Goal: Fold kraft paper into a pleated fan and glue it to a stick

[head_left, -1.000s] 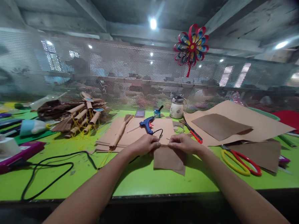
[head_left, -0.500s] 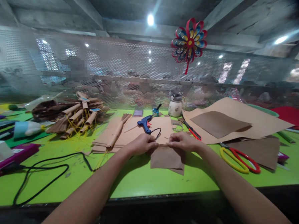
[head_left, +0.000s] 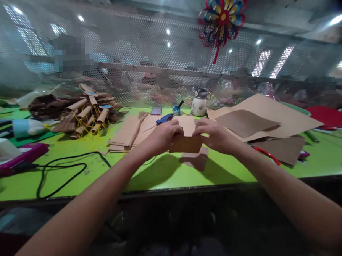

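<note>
My left hand (head_left: 171, 133) and my right hand (head_left: 210, 133) pinch the upper edge of a small brown paper piece (head_left: 186, 145), one at each side. The paper hangs between them, raised off the green table. Below and behind it, another brown paper piece (head_left: 199, 159) lies on the tabletop. Just beyond my left hand rests a blue glue gun (head_left: 164, 118), partly hidden by that hand. To the left, a rolled paper bundle with a fringed end (head_left: 139, 127) lies on stacked brown sheets (head_left: 121, 136).
Several tied paper rolls (head_left: 87, 113) are heaped at the left, near a purple box (head_left: 23, 156) and black cable (head_left: 83, 163). A small blue jar (head_left: 176, 109) and a white bottle (head_left: 198, 103) stand at the back. Scissors (head_left: 265, 153) and large brown sheets (head_left: 285, 116) lie right.
Both hands have lifted the small paper from the table, and its face is now tilted toward me. The camera view has dipped downward.
</note>
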Motion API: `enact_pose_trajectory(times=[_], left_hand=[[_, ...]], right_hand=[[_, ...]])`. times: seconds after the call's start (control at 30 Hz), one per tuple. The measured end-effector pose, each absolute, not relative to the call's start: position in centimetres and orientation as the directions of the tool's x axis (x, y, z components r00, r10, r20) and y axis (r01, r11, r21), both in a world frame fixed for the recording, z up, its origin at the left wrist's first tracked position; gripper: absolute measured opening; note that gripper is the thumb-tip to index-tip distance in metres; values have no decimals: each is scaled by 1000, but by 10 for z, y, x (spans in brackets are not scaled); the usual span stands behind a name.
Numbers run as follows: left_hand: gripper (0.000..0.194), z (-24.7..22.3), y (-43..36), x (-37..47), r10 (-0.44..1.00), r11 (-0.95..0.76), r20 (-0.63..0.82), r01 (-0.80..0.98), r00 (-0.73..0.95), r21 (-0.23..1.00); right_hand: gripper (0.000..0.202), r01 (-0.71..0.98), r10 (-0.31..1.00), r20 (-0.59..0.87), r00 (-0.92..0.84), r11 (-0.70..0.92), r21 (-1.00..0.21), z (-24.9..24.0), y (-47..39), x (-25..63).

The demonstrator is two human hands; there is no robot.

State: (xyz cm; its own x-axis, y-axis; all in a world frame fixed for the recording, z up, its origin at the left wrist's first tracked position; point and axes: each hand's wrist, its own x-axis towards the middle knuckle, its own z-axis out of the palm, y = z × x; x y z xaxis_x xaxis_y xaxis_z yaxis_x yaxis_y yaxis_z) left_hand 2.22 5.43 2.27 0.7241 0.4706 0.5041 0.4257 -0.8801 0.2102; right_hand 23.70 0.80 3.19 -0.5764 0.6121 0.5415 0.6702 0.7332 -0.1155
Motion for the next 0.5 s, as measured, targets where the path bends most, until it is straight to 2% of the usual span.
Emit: enact_pose_trajectory(times=[0.1, 0.17, 0.33, 0.5], left_hand=[[20, 30, 22, 15, 338, -909, 557, 417, 758, -16], [21, 19, -1, 8, 302, -897, 530, 424, 792, -122], [22, -32, -41, -4, 244, -912, 465, 365, 851, -189], [25, -49, -50, -7, 264, -909, 453, 376, 852, -177]], right_hand=[[26, 698, 534, 547, -645, 703, 137, 36, -23, 231], [29, 680, 513, 510, -690, 700, 216, 21, -44, 226], [30, 599, 475, 421, -773, 766, 234, -36, -75, 215], [26, 612, 504, 417, -756, 770, 179, -54, -84, 213]])
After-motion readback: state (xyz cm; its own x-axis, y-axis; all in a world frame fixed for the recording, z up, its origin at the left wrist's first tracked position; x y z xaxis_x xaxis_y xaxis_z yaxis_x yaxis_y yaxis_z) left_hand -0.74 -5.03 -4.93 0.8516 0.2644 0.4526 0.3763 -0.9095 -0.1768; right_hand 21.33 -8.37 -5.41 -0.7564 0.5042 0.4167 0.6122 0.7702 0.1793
